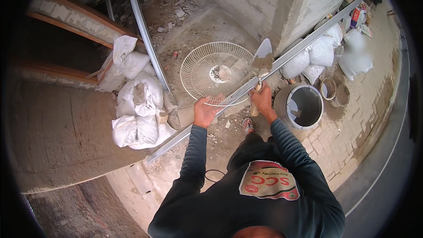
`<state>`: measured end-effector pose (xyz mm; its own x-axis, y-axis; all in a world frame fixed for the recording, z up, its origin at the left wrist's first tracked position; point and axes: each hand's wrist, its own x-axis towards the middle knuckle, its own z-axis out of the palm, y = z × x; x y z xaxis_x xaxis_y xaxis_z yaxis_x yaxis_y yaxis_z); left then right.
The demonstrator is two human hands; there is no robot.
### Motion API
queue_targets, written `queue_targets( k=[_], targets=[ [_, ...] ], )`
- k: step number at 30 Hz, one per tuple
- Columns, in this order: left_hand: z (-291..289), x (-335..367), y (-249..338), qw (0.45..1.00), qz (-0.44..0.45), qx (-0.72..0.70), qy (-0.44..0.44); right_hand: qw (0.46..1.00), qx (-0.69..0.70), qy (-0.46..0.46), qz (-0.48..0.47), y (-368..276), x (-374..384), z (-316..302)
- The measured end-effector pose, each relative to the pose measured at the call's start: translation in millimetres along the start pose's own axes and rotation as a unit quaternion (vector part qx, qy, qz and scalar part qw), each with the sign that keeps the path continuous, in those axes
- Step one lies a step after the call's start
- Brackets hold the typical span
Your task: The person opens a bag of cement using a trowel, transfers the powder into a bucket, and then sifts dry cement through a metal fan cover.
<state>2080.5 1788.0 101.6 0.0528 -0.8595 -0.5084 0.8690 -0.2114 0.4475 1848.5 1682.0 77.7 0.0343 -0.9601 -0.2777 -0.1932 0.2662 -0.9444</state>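
Note:
A round, white wire fan guard [197, 78] is in front of me, with a greyish lump on its central disc [215, 75]. My left hand [205, 113] grips its near rim, thumb at the edge and fingers reaching beneath the wires. In my right hand [264, 100] is a trowel [264, 47], its handle wrapped by my fingers and its blade pointing away from me. Wet grey mortar [261, 64] clings to the lower part of the blade. The blade is just right of the guard; whether they touch I cannot tell.
A long metal channel [304, 43] crosses diagonally under the guard. White sacks [147, 94] are piled on the left, more sacks [320, 50] by the concrete pillar [304, 0]. A large round tub [286, 105] and small buckets [341, 93] stand on the right. Another metal bar [147, 35] leans at left.

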Motion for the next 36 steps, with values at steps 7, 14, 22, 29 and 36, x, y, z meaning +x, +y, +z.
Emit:
queue_targets(
  k=[7,14,22,29,36],
  targets=[
    [38.2,-12.5,-17.7,0.986,-0.003,-0.097,-0.133,0.996,0.063,0.058,-0.013,-14.3,-20.7,-11.7],
    [32.9,-1.0,-28.6,0.999,0.032,-0.030,-0.031,1.000,0.012,0.022,-0.007,-11.7,-21.9,-24.2],
    [35.1,41.3,8.7,0.858,0.422,0.160,0.246,0.999,0.041,-0.013,0.002,-17.6,-61.9,-33.7],
    [105.2,-10.1,79.0,0.444,0.649,0.535,0.308,0.998,-0.005,0.055,0.036,80.3,-130.9,-186.1],
    [181.8,-64.7,30.7,0.422,0.666,0.529,0.314,0.963,-0.017,0.222,0.154,169.4,-283.1,-393.9]
  ],
)
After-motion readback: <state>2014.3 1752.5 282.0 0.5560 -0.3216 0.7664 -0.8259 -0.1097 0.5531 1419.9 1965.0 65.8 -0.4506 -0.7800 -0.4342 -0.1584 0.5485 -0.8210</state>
